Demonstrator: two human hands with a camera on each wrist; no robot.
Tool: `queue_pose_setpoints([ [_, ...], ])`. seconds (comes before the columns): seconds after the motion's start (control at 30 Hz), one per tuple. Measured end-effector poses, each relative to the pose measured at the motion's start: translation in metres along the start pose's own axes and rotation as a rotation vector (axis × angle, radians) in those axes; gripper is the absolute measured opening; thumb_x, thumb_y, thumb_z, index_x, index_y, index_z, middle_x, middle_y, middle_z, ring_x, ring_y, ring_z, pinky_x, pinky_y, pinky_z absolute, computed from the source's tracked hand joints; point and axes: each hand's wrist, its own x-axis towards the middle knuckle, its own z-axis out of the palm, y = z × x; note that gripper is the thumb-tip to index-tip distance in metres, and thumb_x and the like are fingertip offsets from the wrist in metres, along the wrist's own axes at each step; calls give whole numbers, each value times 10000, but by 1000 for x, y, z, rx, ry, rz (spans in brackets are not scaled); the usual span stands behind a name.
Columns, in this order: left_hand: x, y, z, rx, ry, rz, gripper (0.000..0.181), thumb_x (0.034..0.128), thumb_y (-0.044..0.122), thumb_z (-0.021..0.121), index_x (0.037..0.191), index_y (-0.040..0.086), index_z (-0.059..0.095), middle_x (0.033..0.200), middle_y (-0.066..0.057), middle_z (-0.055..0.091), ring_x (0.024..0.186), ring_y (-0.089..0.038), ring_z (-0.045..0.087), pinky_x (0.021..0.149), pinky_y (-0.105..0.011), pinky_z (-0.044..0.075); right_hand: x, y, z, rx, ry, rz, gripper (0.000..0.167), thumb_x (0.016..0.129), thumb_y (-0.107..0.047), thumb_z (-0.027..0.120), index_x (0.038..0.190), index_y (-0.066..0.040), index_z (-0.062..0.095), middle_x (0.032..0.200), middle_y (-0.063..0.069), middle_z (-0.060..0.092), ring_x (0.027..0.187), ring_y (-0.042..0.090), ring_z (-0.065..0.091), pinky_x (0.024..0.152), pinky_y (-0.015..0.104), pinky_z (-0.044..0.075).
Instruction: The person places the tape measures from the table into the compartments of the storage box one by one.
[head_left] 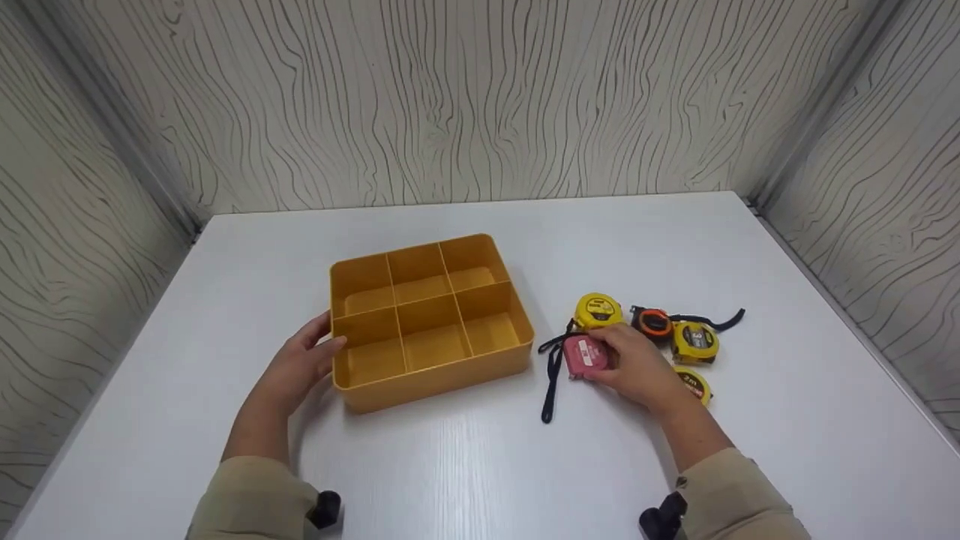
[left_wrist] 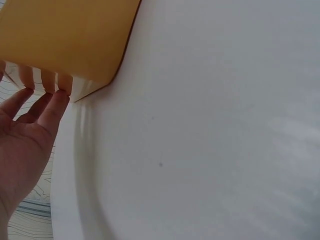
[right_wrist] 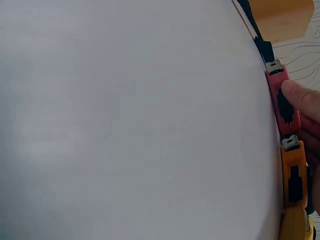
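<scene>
A yellow-brown box with several compartments stands left of centre. My left hand is at its left side, the thumb by the rim; in the left wrist view, the extended fingers of this hand touch the box's outer wall. Right of the box, my right hand pinches a pink tape measure with a black strap. Seen from the right wrist, the thumb of that hand lies on the pink tape measure's edge.
Beyond and beside my right hand lie a yellow tape measure, an orange-and-black one, another yellow one and a yellow one marked 2m, partly covered by the hand. Patterned walls border the white table.
</scene>
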Motion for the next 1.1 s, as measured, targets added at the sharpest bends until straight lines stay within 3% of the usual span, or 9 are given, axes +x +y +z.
queue_pose_setpoints([
  [0.6, 1, 2, 0, 25, 21, -61, 773, 812, 433, 643, 1451, 299, 230, 1491, 62, 215, 1322, -185, 306, 1042, -410, 327, 2, -25, 16, 131, -14, 112, 790, 774, -304, 722, 1435, -216, 299, 1429, 77, 329, 1314, 311, 285, 1030, 512, 307],
  [1.0, 2, 0, 0, 19, 4, -24, 720, 857, 373, 610, 1456, 273, 223, 1501, 34, 196, 1321, -196, 315, 1031, -393, 344, 3, -27, 28, 222, 23, 149, 794, 770, -245, 735, 1428, -143, 303, 1412, 110, 338, 1300, 310, 313, 1046, 483, 297],
  [1.1, 2, -1, -1, 21, 5, -35, 721, 852, 388, 612, 1453, 288, 226, 1496, 50, 205, 1319, -182, 317, 1036, -393, 336, 4, -24, 31, 305, 21, 156, 817, 760, -220, 744, 1434, -162, 287, 1411, 87, 350, 1304, 278, 330, 1051, 436, 306],
])
